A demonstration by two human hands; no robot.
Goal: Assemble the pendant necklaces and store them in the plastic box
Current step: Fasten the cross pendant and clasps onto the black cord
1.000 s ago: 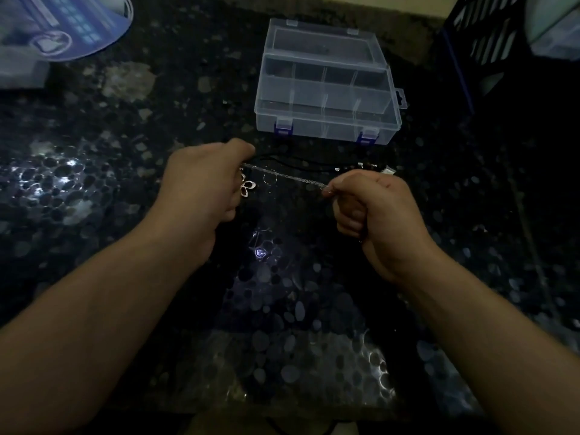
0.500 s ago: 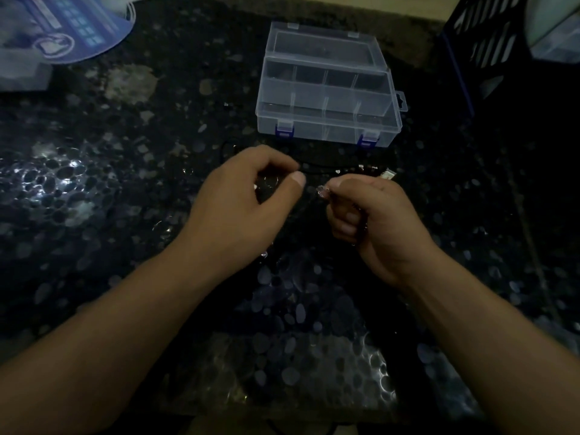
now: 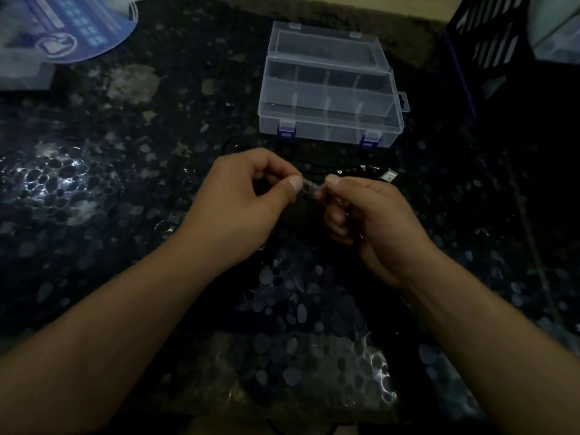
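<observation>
mid-frame, left hand [image 3: 248,196] and right hand [image 3: 370,215] each pinch an end of a short silvery chain [image 3: 309,186] stretched between their thumbs (pendant not visible), over a dark speckled table [image 3: 94,189], with the clear plastic box [image 3: 329,89] shut at upper centre, black cord [image 3: 317,171] just below it.

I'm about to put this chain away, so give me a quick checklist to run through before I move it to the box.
1. Chain held at both ends: ok, left hand and right hand both pinch it.
2. Pendant on the chain: cannot tell, hidden by the fingers.
3. Clasp closed: cannot tell, too small and dark.
4. Plastic box open: not ok, the lid looks shut with both blue latches down.
5. Path to the box: not ok, black cords and small parts lie between the hands and the box.
</observation>
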